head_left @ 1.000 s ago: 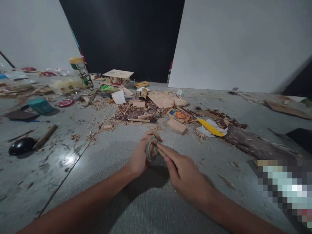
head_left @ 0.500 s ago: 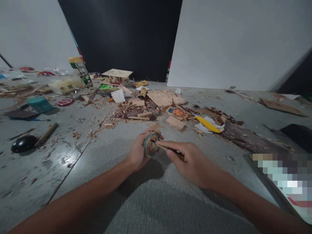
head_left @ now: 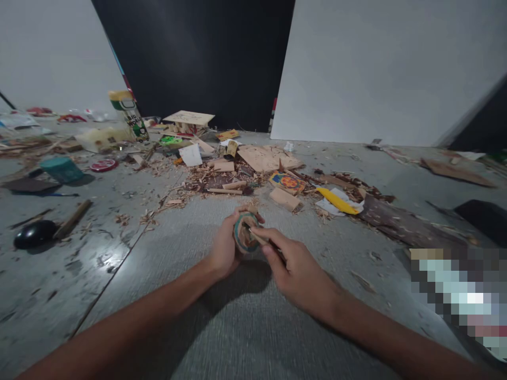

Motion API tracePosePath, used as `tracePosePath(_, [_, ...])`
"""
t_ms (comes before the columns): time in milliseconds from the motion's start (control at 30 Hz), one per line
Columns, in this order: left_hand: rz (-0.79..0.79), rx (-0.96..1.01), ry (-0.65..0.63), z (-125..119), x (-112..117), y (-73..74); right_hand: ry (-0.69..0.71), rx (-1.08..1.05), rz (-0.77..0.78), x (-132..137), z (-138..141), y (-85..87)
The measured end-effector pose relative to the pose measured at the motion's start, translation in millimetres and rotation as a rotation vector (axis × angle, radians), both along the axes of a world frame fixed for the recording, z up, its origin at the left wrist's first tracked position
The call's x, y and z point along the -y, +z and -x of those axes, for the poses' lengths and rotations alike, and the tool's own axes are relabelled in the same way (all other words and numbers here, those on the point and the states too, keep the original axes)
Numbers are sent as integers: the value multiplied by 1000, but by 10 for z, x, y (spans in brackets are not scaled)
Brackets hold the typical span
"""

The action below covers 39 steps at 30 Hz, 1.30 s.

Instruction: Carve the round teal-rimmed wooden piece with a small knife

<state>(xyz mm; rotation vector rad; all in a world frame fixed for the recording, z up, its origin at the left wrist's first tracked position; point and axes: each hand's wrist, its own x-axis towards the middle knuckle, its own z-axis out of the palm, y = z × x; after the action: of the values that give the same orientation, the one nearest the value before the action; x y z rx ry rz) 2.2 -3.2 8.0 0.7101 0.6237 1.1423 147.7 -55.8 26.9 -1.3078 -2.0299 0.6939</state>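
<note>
My left hand [head_left: 225,244] is wrapped round the side of a round wooden piece [head_left: 246,241] with a teal-painted rim and a bare brown face turned toward me. In my right hand [head_left: 299,264] a slim tool with a light wooden handle [head_left: 262,238] is pinched between thumb and fingers. Its dark tip meets the middle of the wooden face; what kind of tip it is, I cannot make out. Both hands are held just over the grey floor [head_left: 237,338]. The far side of the round piece is hidden by the left fingers.
Wood shavings and offcuts [head_left: 285,199] lie scattered ahead, with a yellow-handled tool [head_left: 338,201] on white paper and a bark-covered slab [head_left: 407,227] to the right. At left are a black-headed mallet-like object [head_left: 35,234], a teal block [head_left: 61,169] and a tall can [head_left: 129,116].
My right hand has shifted slightly left, closer to the round piece, and the tool is held more steeply. The left hand keeps its hold almost unmoved.
</note>
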Motion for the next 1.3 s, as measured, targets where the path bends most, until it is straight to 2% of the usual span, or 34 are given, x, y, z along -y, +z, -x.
tracePosePath(100, [16,-9,3,1,4,0,-2,-45,-12,1,18,-57])
tracePosePath(267, [80,-13,-91,23,9,29,-19,-81,-34,3,42,-96])
tracePosePath(467, [154,94,-40,41,-35,38,-17,11,-13,-36,-71,162])
tracePosePath(600, [77,138,-178,74,-67,-53,-53,214,21,-86,-180,327])
tracePosePath(667, [40,157,-244,92,-79,-97,-66,297,-27,-116,-229,376])
tracePosePath(833, [-22,222,-334,114,-107,-138,-14,353,-198,-159,-361,460])
tracePosePath(1000, [-50,183,-323,92,-99,-157,-14,452,-272,-111,-437,529])
tracePosePath(1133, [-31,144,-297,76,-82,-150,-11,539,-267,-66,-441,572])
tracePosePath(1300, [25,101,-293,75,-81,-112,-7,540,-235,-64,-424,551])
